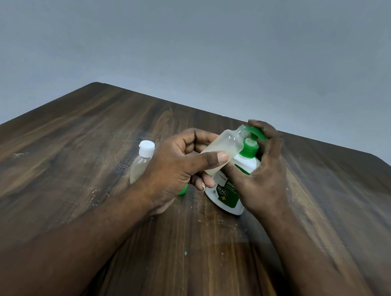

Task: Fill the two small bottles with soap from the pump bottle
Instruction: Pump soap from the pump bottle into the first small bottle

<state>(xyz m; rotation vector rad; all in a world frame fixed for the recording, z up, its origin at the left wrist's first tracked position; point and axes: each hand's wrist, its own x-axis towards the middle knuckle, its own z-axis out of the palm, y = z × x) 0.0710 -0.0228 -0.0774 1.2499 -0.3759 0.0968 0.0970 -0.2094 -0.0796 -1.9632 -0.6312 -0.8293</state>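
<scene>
At pump head (pixel 258 132) | small bottle (pixel 225 146) tilted | left fingers (pixel 197 136) curled round it

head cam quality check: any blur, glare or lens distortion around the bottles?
Head view: wide-angle stretch splays the table edges; light is soft and even, shadows faint; no hard glare, only a mild sheen on the wood; pump bottle label partly legible; small open bottle in the left hand slightly soft.

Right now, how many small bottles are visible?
2. The uncapped bottle is tilted in the left hand at the nozzle of the pump bottle; the white-capped bottle stands on the table behind that hand.
</scene>
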